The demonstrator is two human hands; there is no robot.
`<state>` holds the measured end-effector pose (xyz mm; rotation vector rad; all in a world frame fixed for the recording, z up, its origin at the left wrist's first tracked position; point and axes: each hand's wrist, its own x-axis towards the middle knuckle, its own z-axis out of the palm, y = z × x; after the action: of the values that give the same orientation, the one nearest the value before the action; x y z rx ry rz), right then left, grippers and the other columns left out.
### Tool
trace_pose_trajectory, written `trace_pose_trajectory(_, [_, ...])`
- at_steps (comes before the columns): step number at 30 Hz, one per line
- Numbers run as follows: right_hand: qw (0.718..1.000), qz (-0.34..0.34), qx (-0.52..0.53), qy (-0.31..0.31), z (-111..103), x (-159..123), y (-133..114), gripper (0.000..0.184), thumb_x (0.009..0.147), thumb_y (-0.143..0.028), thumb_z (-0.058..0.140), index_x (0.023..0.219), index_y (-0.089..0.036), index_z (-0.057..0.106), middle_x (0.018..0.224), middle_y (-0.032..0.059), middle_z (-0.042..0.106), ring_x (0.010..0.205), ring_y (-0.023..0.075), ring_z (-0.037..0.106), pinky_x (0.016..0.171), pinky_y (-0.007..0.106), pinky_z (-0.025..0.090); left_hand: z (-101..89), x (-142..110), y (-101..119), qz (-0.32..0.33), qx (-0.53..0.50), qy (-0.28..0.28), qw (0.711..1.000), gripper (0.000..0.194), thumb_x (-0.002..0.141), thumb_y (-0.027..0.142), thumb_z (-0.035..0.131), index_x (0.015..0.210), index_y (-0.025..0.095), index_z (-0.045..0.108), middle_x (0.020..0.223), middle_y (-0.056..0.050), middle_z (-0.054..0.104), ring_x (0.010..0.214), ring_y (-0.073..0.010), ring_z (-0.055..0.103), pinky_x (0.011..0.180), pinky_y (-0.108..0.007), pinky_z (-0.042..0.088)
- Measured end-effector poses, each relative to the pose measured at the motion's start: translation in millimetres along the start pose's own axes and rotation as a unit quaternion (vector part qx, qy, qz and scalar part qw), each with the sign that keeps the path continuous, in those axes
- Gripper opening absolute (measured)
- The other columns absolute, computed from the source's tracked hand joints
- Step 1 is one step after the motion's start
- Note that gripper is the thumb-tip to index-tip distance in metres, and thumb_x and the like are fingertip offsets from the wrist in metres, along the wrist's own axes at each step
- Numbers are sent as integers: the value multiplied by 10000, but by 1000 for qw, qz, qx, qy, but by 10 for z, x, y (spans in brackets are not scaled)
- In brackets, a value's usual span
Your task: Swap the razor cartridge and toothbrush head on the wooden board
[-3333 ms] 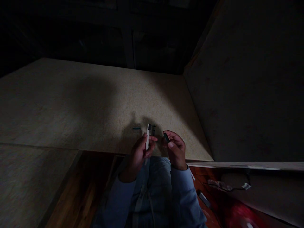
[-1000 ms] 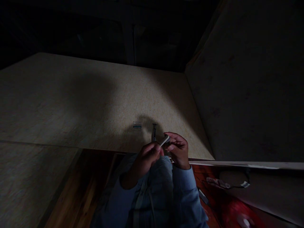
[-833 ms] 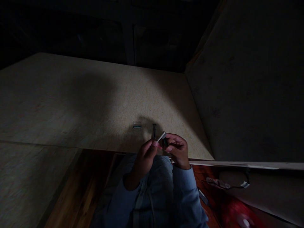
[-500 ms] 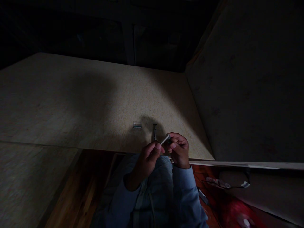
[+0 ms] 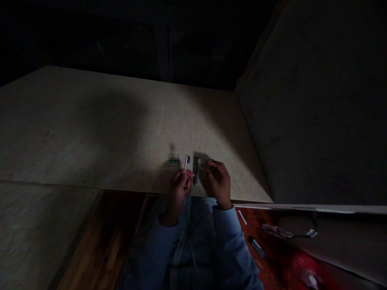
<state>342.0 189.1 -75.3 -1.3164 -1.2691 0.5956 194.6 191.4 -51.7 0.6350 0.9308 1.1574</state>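
Upright in my left hand (image 5: 180, 183) is a toothbrush (image 5: 188, 159) with a pale handle and grey bristles, pinched between thumb and fingers. My right hand (image 5: 220, 179) is curled low over the table, its fingertips at a small dark bar-shaped piece (image 5: 209, 161) whose kind is too dim to make out. Between the hands lies a razor (image 5: 196, 171), its handle toward me and its thin head away. Left of the brush rests a small clear case (image 5: 174, 158) with a dark teal strip along its near side.
The light tabletop (image 5: 121, 137) is dim, with shadows across it. A dark panel (image 5: 314, 112) rises along the right. Below the right edge are a grey box-like item (image 5: 256, 247), a cable (image 5: 290, 238) and a red bundle (image 5: 302, 268) on the reddish floor.
My hands have moved apart. The toothbrush has swung from slanting toward my right hand to pointing away from me. My right hand has moved slightly left with the dark piece at its fingertips.
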Motion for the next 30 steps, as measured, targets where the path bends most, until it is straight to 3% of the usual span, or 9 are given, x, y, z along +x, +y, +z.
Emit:
trace_pose_trajectory(2, [996, -26, -91, -5, -79, 24, 68, 269, 880, -335, 671, 1114, -203, 687, 1126, 104, 654, 1092, 251, 609, 985, 433, 494, -45, 4, 32, -6, -11, -2, 1000, 584, 676, 696, 764, 780, 148, 588, 513, 84, 382, 379, -30, 231, 375, -186, 156])
trace_pose_trajectory(7, [972, 4, -233, -13, -138, 113, 142, 504, 845, -350, 700, 1300, -144, 631, 1211, 171, 599, 1116, 294, 579, 1006, 470, 488, -85, 28, 50, -12, -13, -4, 1000, 581, 661, 675, 784, 796, 142, 596, 516, 82, 418, 368, -24, 249, 366, -169, 178])
trace_pose_trajectory(13, [946, 28, -318, -64, -59, 311, 82, 181, 879, -244, 644, 986, -183, 776, 1060, 134, 660, 995, 263, 620, 925, 394, 504, -100, 43, 18, -8, 9, -10, 1000, 591, 668, 689, 772, 808, 138, 609, 518, 85, 414, 367, -23, 249, 370, -169, 173])
trace_pose_trajectory(19, [941, 6, -323, -102, -129, 331, 42, 131, 874, -180, 594, 883, -166, 724, 946, 114, 680, 907, 247, 623, 844, 359, 488, -80, 47, -3, -1, 29, -19, 999, 614, 664, 725, 754, 803, 141, 622, 517, 84, 391, 377, -30, 263, 373, -175, 176])
trace_pose_trajectory(22, [953, 12, -284, -102, -156, 254, 23, 99, 881, -223, 594, 885, -173, 679, 905, 95, 685, 849, 234, 620, 786, 345, 480, -69, 44, 11, -2, 32, -20, 999, 624, 656, 733, 753, 801, 140, 626, 515, 84, 389, 379, -29, 260, 375, -176, 173])
trace_pose_trajectory(26, [988, 53, -131, -67, -139, 112, -49, 178, 890, -362, 638, 910, -186, 651, 862, 54, 708, 782, 200, 645, 727, 306, 491, -71, 30, 34, 0, 29, -17, 999, 596, 658, 706, 764, 785, 141, 623, 495, 90, 374, 373, -28, 241, 375, -183, 163])
trace_pose_trajectory(30, [991, 107, 4, -85, -82, 6, -205, 262, 834, -435, 733, 869, -186, 659, 752, 24, 705, 677, 172, 653, 654, 280, 505, -87, 13, 27, 1, 37, -1, 999, 516, 666, 615, 804, 792, 151, 616, 486, 99, 349, 395, -37, 255, 393, -188, 179])
